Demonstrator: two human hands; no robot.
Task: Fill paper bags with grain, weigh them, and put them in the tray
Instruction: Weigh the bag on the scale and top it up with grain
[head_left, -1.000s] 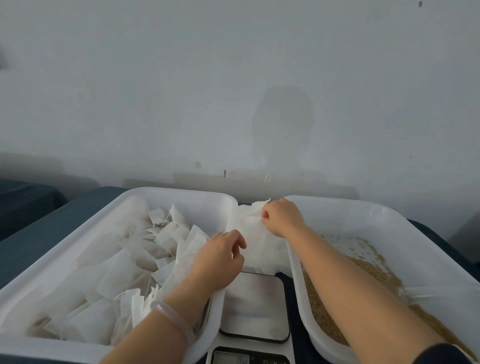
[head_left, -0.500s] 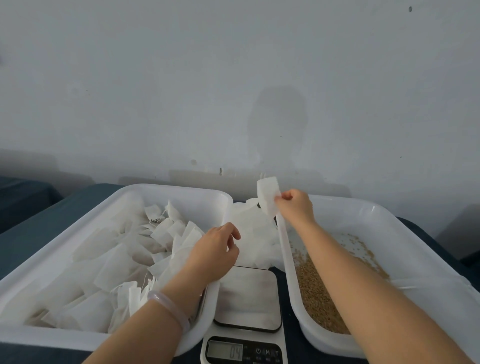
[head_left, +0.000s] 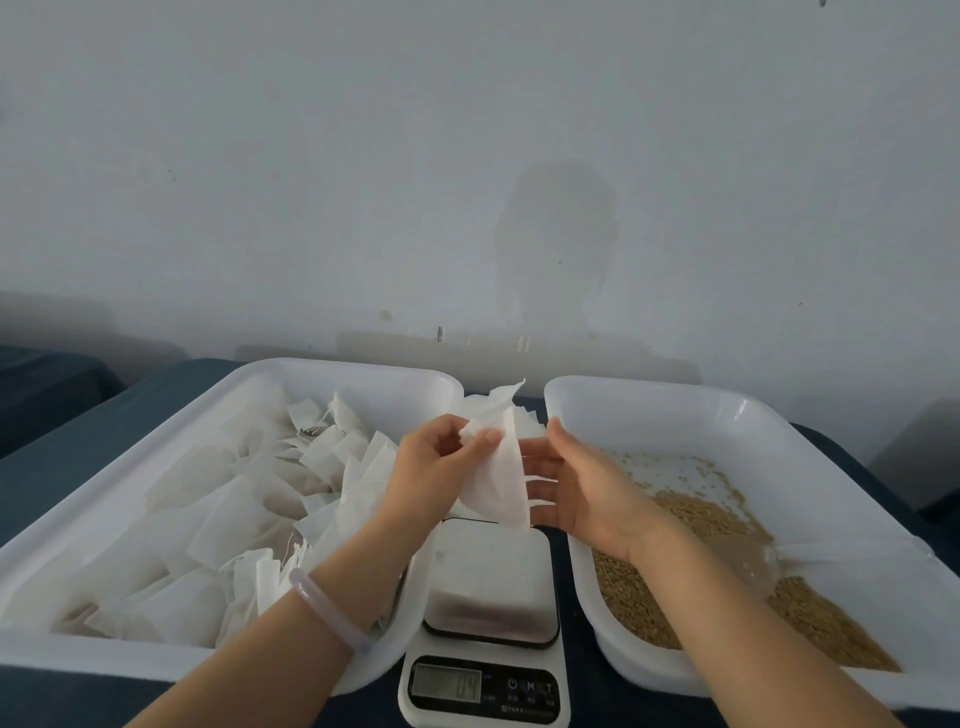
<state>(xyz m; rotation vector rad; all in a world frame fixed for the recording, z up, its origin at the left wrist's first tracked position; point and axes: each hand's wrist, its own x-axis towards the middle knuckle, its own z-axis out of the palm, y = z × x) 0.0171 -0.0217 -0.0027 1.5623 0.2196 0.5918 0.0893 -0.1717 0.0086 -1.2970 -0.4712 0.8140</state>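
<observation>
An empty white paper bag (head_left: 498, 478) hangs above the scale (head_left: 488, 582). My left hand (head_left: 431, 473) pinches its top corner between thumb and fingers. Beside the bag, my right hand (head_left: 576, 483) is open with its palm turned toward it, fingertips at the bag's edge. The right tray (head_left: 727, 415) holds brown grain (head_left: 706, 525). Several filled white bags (head_left: 249, 499) lie in the left tray (head_left: 311, 371). A pile of empty bags (head_left: 498, 402) sits between the trays behind the scale.
The scale's display (head_left: 447, 682) shows 04. A clear scoop (head_left: 748, 558) lies in the grain near my right wrist. A grey wall stands close behind the trays. The dark blue table (head_left: 62, 467) shows at the left.
My right hand brought a bag from the pile down toward the middle. My left hand rose from the left tray's rim and took the bag; the right hand let go and opened.
</observation>
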